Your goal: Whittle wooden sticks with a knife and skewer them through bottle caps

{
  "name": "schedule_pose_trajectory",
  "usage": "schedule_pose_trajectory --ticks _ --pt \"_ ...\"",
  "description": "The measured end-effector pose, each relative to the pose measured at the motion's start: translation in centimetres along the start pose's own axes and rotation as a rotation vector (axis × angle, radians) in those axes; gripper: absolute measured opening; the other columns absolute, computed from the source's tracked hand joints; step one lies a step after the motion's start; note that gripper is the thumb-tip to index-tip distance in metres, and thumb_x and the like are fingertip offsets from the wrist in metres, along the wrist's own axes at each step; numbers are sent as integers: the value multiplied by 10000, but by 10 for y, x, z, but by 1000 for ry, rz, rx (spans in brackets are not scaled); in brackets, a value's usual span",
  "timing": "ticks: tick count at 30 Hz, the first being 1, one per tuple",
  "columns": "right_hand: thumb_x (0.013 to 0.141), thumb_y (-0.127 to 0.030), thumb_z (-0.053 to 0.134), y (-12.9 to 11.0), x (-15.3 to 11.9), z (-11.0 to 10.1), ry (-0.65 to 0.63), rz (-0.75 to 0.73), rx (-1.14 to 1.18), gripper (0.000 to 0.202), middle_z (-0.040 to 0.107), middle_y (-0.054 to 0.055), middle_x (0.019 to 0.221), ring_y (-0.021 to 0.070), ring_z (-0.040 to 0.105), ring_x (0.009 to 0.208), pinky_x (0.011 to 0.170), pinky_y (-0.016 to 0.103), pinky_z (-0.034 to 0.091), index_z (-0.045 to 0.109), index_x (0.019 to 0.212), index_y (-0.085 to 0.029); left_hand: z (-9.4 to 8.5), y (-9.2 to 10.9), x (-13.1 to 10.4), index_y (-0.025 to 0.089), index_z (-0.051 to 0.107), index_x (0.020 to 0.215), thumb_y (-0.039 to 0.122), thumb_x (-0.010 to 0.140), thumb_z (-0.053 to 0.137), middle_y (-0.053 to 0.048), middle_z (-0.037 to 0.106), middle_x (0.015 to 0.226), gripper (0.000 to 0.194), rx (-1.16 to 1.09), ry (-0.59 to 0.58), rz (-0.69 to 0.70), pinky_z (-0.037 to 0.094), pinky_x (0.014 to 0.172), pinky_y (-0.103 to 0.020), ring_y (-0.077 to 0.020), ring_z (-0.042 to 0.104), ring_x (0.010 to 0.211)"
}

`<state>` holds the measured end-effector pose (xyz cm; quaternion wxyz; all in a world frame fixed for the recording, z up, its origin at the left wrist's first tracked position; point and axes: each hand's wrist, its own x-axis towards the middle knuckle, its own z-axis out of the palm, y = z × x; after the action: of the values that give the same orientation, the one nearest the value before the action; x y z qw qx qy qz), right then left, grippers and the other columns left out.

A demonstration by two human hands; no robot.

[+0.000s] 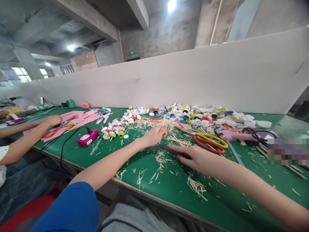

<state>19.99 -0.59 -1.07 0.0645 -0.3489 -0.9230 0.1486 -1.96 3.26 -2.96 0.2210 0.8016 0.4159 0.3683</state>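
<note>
My left hand (155, 134) is closed in a pinch around a thin, pale wooden stick (160, 141), held nearly upright above the table. Just to its right, my right hand (196, 157) is wrapped round a dark, narrow knife (170, 149). The blade end points left toward the stick's lower end; whether they touch I cannot tell. Curled wood shavings (160, 159) lie scattered on the green table (173, 196) beneath both hands. Beyond my right hand rests a large pair of scissors (210, 141) with red and yellow handles.
Many plastic bottle caps (183, 112) are heaped along the white partition (154, 83). A pink glue gun (231, 135) and thin sticks (294, 170) lie right. Left are a pink power strip (87, 138), a co-worker's hand (54, 120) and pink sheets (82, 121).
</note>
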Motion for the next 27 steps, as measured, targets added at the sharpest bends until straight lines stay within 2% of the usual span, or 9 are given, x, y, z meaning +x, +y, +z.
schedule_pose_trajectory --ticks 2,6,11,14,17,21,24,27 --pt "915 -373 370 6 -1 2 -29 7 32 490 691 18 1035 126 614 649 597 240 464 425 1402 -351 -3 -8 0 189 395 664 537 948 126 3 454 660 524 -39 32 -49 388 714 -281 -116 421 629" --pt "921 -384 366 11 -2 -1 -28 -4 32 482 699 9 884 111 572 566 542 231 443 435 1397 -347 -8 -18 -1 194 364 663 506 953 163 7 468 650 471 -76 58 -91 405 695 -266 -112 437 621" --pt "915 -365 375 5 -4 -14 64 15 -19 492 701 -4 795 95 514 473 484 227 411 425 1404 -342 -5 -16 0 190 387 664 501 956 159 12 472 640 483 -52 65 -84 393 727 -268 -111 431 627" --pt "918 -336 364 4 -3 -13 80 -7 -39 494 712 -6 904 91 548 513 505 224 425 406 1410 -362 -4 -15 0 187 403 665 508 955 152 11 477 647 501 -39 67 -76 385 739 -265 -111 436 641" --pt "915 -288 359 9 1 -3 129 -106 -127 504 679 0 1096 126 629 707 639 262 476 395 1405 -403 -4 -14 -1 185 407 669 508 957 161 15 473 647 498 -45 63 -60 375 723 -258 -105 432 631" --pt "925 -278 338 14 4 7 181 -119 -287 509 690 37 971 179 641 759 646 310 486 371 1423 -383 -5 -12 -2 185 413 670 511 956 158 11 482 655 503 -30 60 -68 378 712 -256 -108 438 633" --pt "925 -264 334 9 2 5 162 -128 -245 516 688 40 987 167 638 758 647 294 484 365 1429 -369 -5 -11 -2 185 416 671 510 957 160 11 483 654 502 -21 64 -75 377 712 -259 -109 440 636" --pt "917 -252 340 4 2 -1 120 -113 -203 526 695 23 924 129 601 618 583 262 453 365 1430 -367 -4 -11 -2 187 409 665 521 954 163 15 468 644 506 -37 62 -77 372 705 -264 -106 429 620"
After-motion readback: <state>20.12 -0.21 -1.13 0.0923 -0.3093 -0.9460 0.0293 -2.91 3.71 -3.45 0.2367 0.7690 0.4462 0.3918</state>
